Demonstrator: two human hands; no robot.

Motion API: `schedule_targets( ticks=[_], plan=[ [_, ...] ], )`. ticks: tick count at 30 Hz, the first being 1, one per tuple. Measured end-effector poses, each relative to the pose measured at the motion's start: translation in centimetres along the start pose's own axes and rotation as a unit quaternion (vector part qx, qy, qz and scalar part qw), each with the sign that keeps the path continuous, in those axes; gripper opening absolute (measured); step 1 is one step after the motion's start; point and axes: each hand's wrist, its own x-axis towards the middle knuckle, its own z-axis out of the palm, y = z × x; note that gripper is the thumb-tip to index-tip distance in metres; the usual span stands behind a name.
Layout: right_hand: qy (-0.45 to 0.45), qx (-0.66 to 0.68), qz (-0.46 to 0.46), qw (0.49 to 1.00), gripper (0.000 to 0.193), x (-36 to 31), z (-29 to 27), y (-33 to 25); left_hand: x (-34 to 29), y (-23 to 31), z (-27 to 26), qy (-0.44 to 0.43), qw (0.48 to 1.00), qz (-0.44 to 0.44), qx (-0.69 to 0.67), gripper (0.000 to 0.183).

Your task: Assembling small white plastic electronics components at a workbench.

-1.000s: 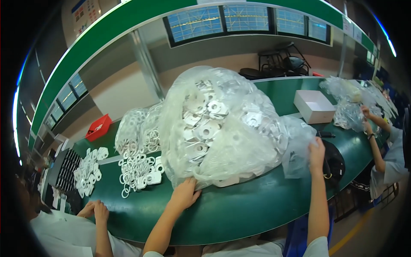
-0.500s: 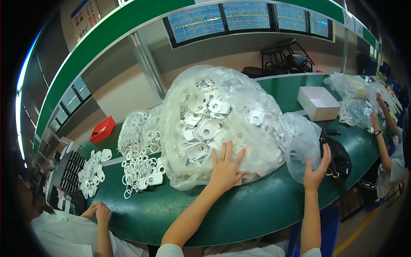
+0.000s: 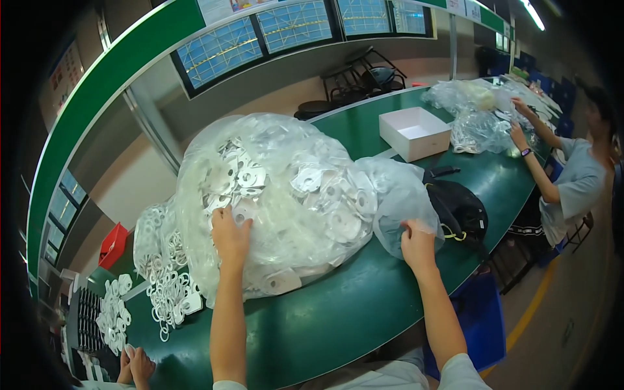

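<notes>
Green tabletop [image 3: 325, 312] shows between near edge and big clear bag [image 3: 305, 240], mid-table, full of white parts [image 3: 250, 175]. Left hand [image 3: 231, 239] on it, grip unclear; right hand [image 3: 419, 246] pinches smaller bag [image 3: 402, 195], right.

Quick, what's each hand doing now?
Left hand: at big clear plastic bag of flat white parts; grip unclear.
Right hand: closed on smaller clear plastic bag.

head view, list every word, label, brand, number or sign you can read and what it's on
None can be read clearly.
Poster, upper left: marks too blurred to read.
Sheet at the top edge: cut off, its print too small to read.
Papers, upper right: too small to read.
Large plastic bag and white parts: no lettering can be made out.
</notes>
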Motion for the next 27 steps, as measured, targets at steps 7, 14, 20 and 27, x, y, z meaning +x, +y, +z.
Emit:
schedule_targets(
  ticks=[7,14,20,27],
  plan=[
    [-0.078,-0.169,-0.007,0.983,0.016,6.0,3.6,2.3,0.7,-1.4,-0.1,0.07,0.996,-0.015,0.051,0.049],
    [-0.218,-0.279,-0.024,0.935,0.025,10.6,3.0,0.1,0.3,-2.0,-2.5,-0.08,0.976,-0.135,-0.153,0.036],
    [-0.266,-0.381,-0.012,0.885,0.03,10.3,0.4,0.8,-1.1,-3.8,-4.8,0.086,0.996,0.027,-0.027,0.025],
    [-0.235,-0.378,-0.066,0.893,0.033,13.1,4.5,7.4,-7.7,1.4,-6.1,0.084,0.919,-0.002,-0.385,0.025]
  ],
)
